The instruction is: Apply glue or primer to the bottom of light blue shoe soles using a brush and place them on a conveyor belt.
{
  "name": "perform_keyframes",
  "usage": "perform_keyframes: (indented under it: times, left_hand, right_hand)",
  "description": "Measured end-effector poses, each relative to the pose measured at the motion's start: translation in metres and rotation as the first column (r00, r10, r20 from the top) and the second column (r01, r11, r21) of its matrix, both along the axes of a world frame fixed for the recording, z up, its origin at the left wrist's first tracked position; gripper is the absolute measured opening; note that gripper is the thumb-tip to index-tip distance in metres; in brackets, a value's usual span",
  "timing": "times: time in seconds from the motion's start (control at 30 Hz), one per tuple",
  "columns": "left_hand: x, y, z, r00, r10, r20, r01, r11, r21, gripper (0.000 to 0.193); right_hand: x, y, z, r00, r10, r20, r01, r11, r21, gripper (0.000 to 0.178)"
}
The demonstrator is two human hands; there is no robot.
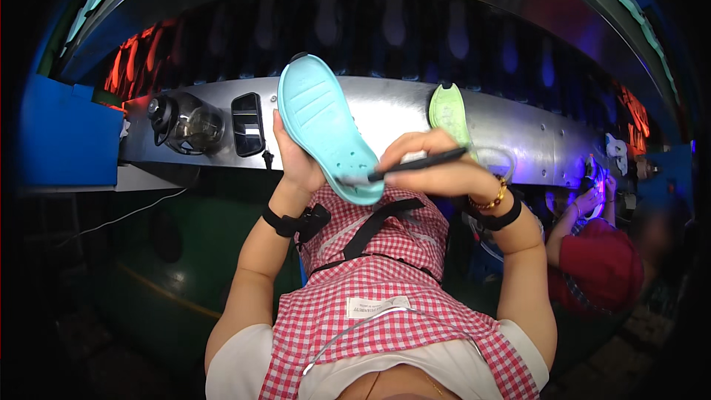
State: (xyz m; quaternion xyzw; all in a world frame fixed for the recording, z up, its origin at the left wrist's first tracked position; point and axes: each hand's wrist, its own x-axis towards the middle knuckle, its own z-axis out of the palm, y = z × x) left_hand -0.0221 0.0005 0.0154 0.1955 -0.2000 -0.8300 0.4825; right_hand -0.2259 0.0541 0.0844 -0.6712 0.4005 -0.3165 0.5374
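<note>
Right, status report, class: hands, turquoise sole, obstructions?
Left grip on turquoise sole. Right grip holds black-handled tool over sole's lower end, tip blurred. No obstruction seen; green sole lies apart on metal bench.

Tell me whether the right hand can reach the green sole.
Likely yes: the green sole lies close by on the metal ledge, nothing visibly blocking it, but the right hand holds a black tool.

White label [378,309] on checked apron [385,278], dark print [373,304], probably upside down, not legible
</note>
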Motion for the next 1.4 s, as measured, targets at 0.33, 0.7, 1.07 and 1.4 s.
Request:
perform_keyframes:
  times: [0.33,0.7,1.07,1.4]
  left_hand:
    - [-0.015,0.017,0.02,0.985,-0.106,-0.133,0.106,0.994,-0.008,0.073]
    - [-0.017,0.001,0.036,0.88,0.467,0.083,-0.462,0.884,-0.07,0.081]
    - [0.009,-0.012,0.039,0.941,0.318,-0.115,-0.338,0.885,-0.32,0.085]
    - [-0.015,0.025,0.046,0.931,0.008,-0.364,-0.031,0.998,-0.057,0.073]
  right_hand:
    - [0.016,-0.004,0.017,0.946,-0.053,0.319,0.048,0.999,0.025,0.017]
    - [0.007,-0.007,0.013,0.974,-0.185,0.134,0.216,0.936,-0.276,0.021]
    - [0.003,0.001,0.0,0.956,0.069,0.284,-0.004,0.975,-0.224,0.022]
    - [0.023,0.012,-0.005,0.781,-0.283,0.557,0.123,0.944,0.307,0.02]
